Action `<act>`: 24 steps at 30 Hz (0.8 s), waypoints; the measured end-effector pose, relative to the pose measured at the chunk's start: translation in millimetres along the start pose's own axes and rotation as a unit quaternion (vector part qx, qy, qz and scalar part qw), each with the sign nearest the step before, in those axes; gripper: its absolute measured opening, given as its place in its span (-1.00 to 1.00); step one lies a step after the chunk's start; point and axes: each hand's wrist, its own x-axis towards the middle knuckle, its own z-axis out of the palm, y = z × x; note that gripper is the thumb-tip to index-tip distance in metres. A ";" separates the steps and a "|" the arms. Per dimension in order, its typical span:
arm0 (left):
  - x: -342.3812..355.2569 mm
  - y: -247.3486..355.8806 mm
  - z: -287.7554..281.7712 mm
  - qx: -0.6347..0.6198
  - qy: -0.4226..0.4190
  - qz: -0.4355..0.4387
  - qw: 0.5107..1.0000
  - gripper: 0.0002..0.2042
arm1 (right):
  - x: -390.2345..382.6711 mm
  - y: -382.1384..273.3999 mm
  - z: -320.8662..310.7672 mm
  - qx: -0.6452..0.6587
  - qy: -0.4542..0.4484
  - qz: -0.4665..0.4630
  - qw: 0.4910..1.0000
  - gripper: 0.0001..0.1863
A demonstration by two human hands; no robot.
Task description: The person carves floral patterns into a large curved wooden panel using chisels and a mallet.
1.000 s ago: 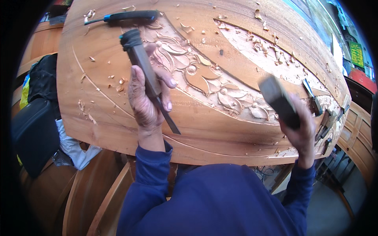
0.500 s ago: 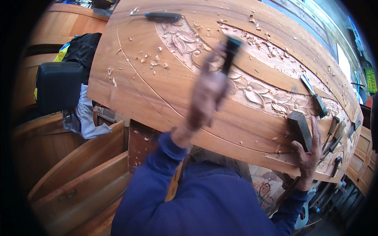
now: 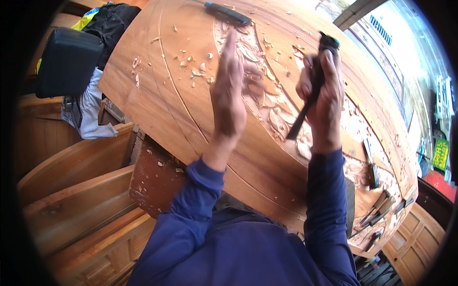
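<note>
My right hand (image 3: 324,86) grips a dark chisel (image 3: 300,120), its blade angled down-left over the carved leaf-and-flower band (image 3: 276,121) of the large wooden panel (image 3: 133,86). My left hand (image 3: 231,90) is over the same band, empty, its fingers stretched out and slightly blurred. A dark-handled tool (image 3: 228,13) lies at the panel's far left end of the band. A dark mallet block (image 3: 349,205) shows only partly beside my right sleeve. A chisel (image 3: 369,164) and several other tools (image 3: 381,212) lie on the right part of the panel, among wood shavings (image 3: 198,71).
At left are a black case (image 3: 69,62), a dark bag (image 3: 114,28) and a pale cloth (image 3: 95,121). Wooden pieces (image 3: 71,181) stand below them, beside a brown surface (image 3: 155,176). A wooden door (image 3: 412,229) is at lower right. A parked vehicle (image 3: 443,109) shows outside.
The chisel has passed from my left hand to my right. My right hand has left the mallet block and risen to mid-panel. My left hand has moved left and opened.
</note>
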 end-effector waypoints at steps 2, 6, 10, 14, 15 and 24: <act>45.2 -9.7 12.2 -0.033 -0.004 0.019 0.999 -0.37 | 36.3 20.0 5.6 0.019 -0.043 -0.023 0.999 -0.50; 91.0 -51.8 11.8 -0.164 -0.020 0.027 0.986 -0.33 | 60.1 71.9 26.4 0.029 -0.032 0.020 0.999 -0.54; 96.2 -53.0 19.3 -0.219 -0.035 -0.001 0.975 -0.38 | 55.4 66.8 40.5 -0.021 -0.012 0.018 1.000 -0.71; 94.1 -46.5 24.6 -0.211 -0.104 0.037 0.971 -0.38 | 73.3 59.3 10.7 0.119 -0.231 0.019 0.965 -0.63; 101.9 -54.7 14.4 -0.154 -0.095 0.077 0.980 -0.38 | 68.5 62.3 23.9 0.164 -0.279 0.016 0.946 -0.62; 112.2 -73.5 22.3 -0.013 -0.055 0.169 0.984 -0.49 | 65.3 78.5 45.9 0.001 0.015 0.004 1.000 -0.44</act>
